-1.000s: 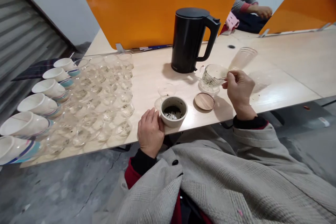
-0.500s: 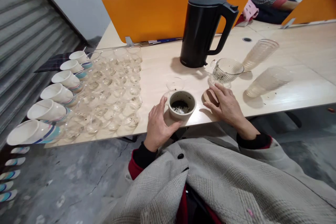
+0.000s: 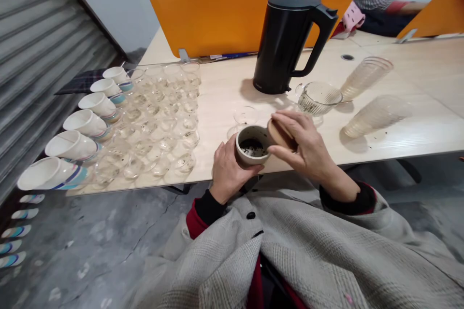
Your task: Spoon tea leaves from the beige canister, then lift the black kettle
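Observation:
My left hand (image 3: 232, 166) is wrapped round the side of a pale round jar (image 3: 253, 159), whose open mouth faces up and shows dark loose bits, like tea leaves, inside. My right hand (image 3: 304, 147) grips a round wooden lid (image 3: 280, 135) between thumb and fingers. The lid is tilted, raised at the jar's right rim; whether it touches the rim I cannot tell. Behind my right hand stands a ribbed glass cup (image 3: 319, 99) with a handle. A clear round piece (image 3: 245, 115) lies behind the jar.
A black kettle (image 3: 286, 46) stands before the orange divider (image 3: 224, 9). Rows of clear cups (image 3: 159, 128) with dark bits fill the table's left, beside several paper cups (image 3: 85, 123). Two stacks of clear cups (image 3: 377, 113) lie at right. Another person's arm (image 3: 406, 7) shows beyond.
My right hand has lifted the wooden lid off the table and brought it left to the jar. My left hand has closed round the jar. The view has shifted slightly.

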### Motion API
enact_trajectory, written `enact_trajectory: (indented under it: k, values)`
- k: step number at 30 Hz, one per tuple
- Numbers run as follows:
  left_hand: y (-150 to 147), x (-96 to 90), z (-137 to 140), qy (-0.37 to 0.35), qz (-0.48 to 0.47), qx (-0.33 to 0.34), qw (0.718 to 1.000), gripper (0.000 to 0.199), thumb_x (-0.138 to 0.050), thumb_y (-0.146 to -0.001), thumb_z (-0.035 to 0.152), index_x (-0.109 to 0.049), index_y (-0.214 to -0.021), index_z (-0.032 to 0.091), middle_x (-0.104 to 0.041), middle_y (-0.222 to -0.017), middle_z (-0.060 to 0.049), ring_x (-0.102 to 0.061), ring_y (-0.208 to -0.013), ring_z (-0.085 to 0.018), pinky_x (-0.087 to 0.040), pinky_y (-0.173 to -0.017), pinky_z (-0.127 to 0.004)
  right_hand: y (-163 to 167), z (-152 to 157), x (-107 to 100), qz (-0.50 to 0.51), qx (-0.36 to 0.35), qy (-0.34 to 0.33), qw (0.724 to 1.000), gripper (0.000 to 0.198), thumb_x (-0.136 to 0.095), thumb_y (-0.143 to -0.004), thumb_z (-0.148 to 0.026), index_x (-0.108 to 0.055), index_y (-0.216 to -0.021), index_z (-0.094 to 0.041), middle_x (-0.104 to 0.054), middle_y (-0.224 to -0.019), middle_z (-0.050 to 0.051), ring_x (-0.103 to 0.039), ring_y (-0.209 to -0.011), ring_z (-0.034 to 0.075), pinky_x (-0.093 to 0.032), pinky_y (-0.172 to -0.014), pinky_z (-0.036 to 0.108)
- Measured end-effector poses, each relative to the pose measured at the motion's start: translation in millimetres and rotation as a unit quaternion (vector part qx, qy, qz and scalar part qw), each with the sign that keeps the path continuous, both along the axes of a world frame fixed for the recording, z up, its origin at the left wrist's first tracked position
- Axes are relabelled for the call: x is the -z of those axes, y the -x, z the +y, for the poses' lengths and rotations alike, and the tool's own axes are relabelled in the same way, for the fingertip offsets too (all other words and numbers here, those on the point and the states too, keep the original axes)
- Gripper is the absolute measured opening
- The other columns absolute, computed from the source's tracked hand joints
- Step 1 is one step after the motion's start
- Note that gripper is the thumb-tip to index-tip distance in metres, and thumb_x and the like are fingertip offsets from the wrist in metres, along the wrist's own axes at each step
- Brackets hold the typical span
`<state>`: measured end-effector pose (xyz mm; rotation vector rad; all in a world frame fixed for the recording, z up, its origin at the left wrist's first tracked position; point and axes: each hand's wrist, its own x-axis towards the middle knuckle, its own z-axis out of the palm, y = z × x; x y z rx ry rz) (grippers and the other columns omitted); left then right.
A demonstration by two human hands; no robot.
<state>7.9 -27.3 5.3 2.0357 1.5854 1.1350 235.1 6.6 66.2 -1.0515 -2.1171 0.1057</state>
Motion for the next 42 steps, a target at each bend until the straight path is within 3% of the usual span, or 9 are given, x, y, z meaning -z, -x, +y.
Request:
enact_trajectory:
  k: [4, 10, 16, 23, 28, 31, 36, 39, 42]
  values:
    - [0, 2.4, 1, -0.003, 0.002, 0.009, 1.0, 0.096, -0.09, -0.077, 0.062, -0.044, -0.153, 0.026, -0.068, -0.149, -0.015, -0.067, -0.136, -0.038, -0.049, -0.118, -0.061, 34, -2, -16, -0.063, -0.061, 0.007, 0.996, 0.068, -0.062, -0.099, -0.069, -0.06, -0.153, -0.027, -0.064, -0.142, 0.017, -0.056, -0.129, 0.04, -0.05, -0.112, 0.063]
    - [0, 6.7, 3, 0.006, 0.013, 0.008, 1.0, 0.094, -0.084, -0.08, 0.066, -0.043, -0.154, 0.024, -0.067, -0.149, -0.017, -0.067, -0.134, -0.039, -0.05, -0.118, -0.061, 53, 0, -16, -0.145, -0.078, 0.008, 0.986, 0.066, -0.057, -0.1, -0.071, -0.062, -0.147, -0.025, -0.066, -0.135, 0.017, -0.055, -0.122, 0.041, -0.05, -0.11, 0.062]
    - [-1, 9.8, 2, -0.004, 0.031, 0.001, 0.999, 0.097, -0.084, -0.081, 0.06, -0.039, -0.159, 0.023, -0.064, -0.152, -0.017, -0.065, -0.138, -0.038, -0.046, -0.122, -0.059, 59, -3, -17, -0.173, -0.084, -0.002, 0.981, 0.045, -0.054, -0.106, -0.046, -0.063, -0.145, -0.024, -0.066, -0.133, 0.014, -0.052, -0.126, 0.039, -0.049, -0.115, 0.06]
    - [4, 12.1, 2, -0.008, 0.031, 0.027, 0.999, 0.105, -0.084, -0.081, 0.06, -0.033, -0.164, 0.02, -0.057, -0.161, -0.022, -0.061, -0.143, -0.04, -0.043, -0.124, -0.062, 57, -3, -6, -0.141, -0.076, -0.02, 0.987, 0.065, -0.072, -0.097, -0.053, -0.058, -0.151, -0.019, -0.061, -0.144, 0.02, -0.051, -0.13, 0.042, -0.055, -0.109, 0.063]
    - [11, 11.6, 1, 0.003, 0.042, 0.056, 0.998, 0.111, -0.082, -0.083, 0.067, -0.029, -0.168, 0.019, -0.056, -0.162, -0.024, -0.06, -0.146, -0.04, -0.039, -0.127, -0.067, 39, -5, 3, -0.076, -0.064, -0.043, 0.994, 0.063, -0.075, -0.095, -0.048, -0.058, -0.152, -0.026, -0.064, -0.139, 0.018, -0.056, -0.125, 0.042, -0.055, -0.105, 0.066]
    - [12, 10.8, 0, 0.004, 0.043, 0.08, 0.996, 0.107, -0.082, -0.084, 0.067, -0.033, -0.167, 0.019, -0.064, -0.156, -0.021, -0.061, -0.146, -0.039, -0.035, -0.129, -0.069, 18, -6, -13, -0.047, -0.03, -0.066, 0.996, 0.065, -0.074, -0.096, -0.05, -0.056, -0.155, -0.032, -0.064, -0.14, 0.016, -0.059, -0.128, 0.043, -0.053, -0.108, 0.07]
    - [11, 9.0, 0, 0.017, 0.046, 0.084, 0.995, 0.106, -0.088, -0.077, 0.069, -0.045, -0.161, 0.022, -0.067, -0.153, -0.019, -0.061, -0.144, -0.039, -0.032, -0.13, -0.071, -6, 10, -66, -0.049, 0.085, -0.108, 0.989, 0.066, -0.074, -0.094, -0.052, -0.055, -0.156, -0.04, -0.063, -0.145, 0.012, -0.055, -0.135, 0.047, -0.044, -0.115, 0.075]
    - [11, 9.4, 0, 0.018, 0.04, 0.092, 0.995, 0.111, -0.09, -0.073, 0.072, -0.045, -0.161, 0.022, -0.068, -0.151, -0.018, -0.062, -0.142, -0.039, -0.031, -0.13, -0.071, 1, 44, -87, -0.055, 0.107, -0.137, 0.983, 0.065, -0.074, -0.093, -0.051, -0.055, -0.154, -0.036, -0.062, -0.146, 0.013, -0.053, -0.138, 0.048, -0.04, -0.119, 0.074]
    - [12, 10.9, 0, 0.011, 0.029, 0.098, 0.995, 0.108, -0.086, -0.076, 0.074, -0.047, -0.161, 0.02, -0.069, -0.149, -0.018, -0.063, -0.141, -0.039, -0.03, -0.13, -0.07, 23, 95, -88, -0.071, 0.096, -0.134, 0.984, 0.06, -0.071, -0.095, -0.05, -0.057, -0.151, -0.033, -0.062, -0.145, 0.014, -0.051, -0.138, 0.045, -0.039, -0.12, 0.071]
